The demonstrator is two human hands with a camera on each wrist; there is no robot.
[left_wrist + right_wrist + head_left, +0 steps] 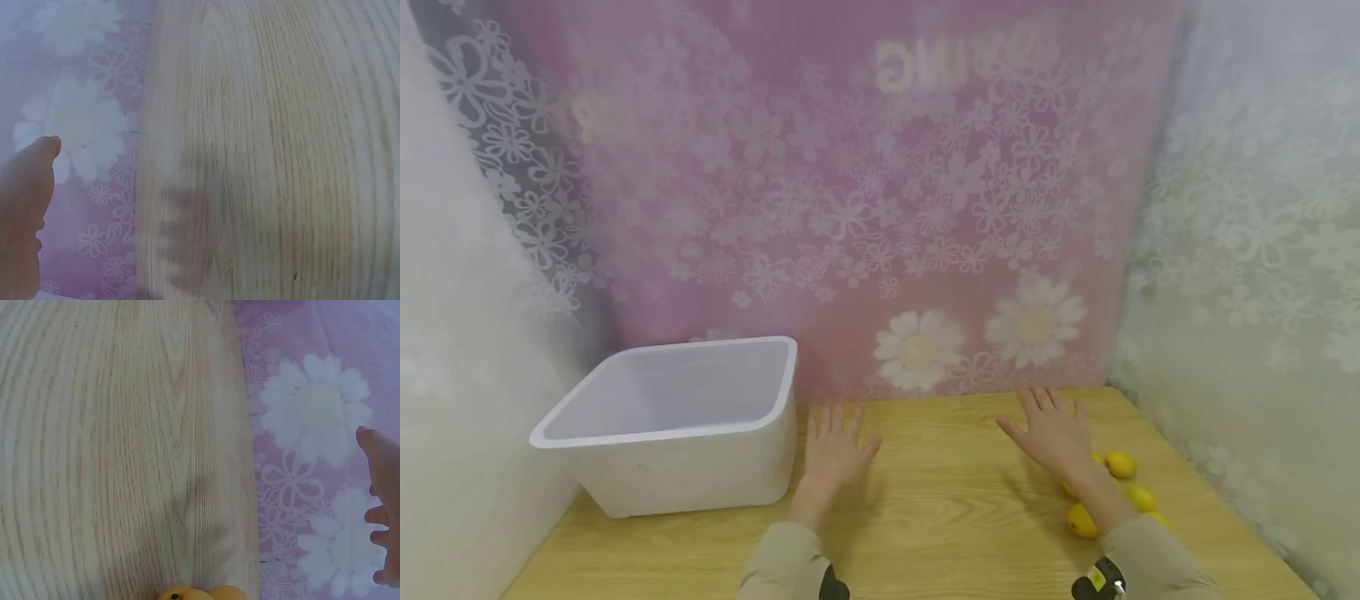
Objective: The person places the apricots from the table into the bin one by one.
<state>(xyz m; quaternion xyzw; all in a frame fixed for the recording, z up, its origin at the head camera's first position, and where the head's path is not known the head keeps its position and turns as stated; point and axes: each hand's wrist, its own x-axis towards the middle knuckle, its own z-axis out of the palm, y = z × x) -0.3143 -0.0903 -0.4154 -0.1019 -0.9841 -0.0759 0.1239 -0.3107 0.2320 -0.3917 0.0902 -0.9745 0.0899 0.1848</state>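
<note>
My left hand is held out over the wooden table, its fingers straight and spread, just right of a white plastic tub. In the left wrist view, part of that hand shows at the left edge, and a finger shadow falls on the wood. My right hand reaches forward with fingers extended and thumb out to the side. Several yellow lemons lie beside and partly behind the right forearm. At the bottom of the right wrist view, the tops of two lemons peek in. Both hands hold nothing.
Behind the table hangs a pink flowered curtain with large daisies. A pale flowered sheet runs along the right side, and a whitish one along the left. The tub stands at the table's back left.
</note>
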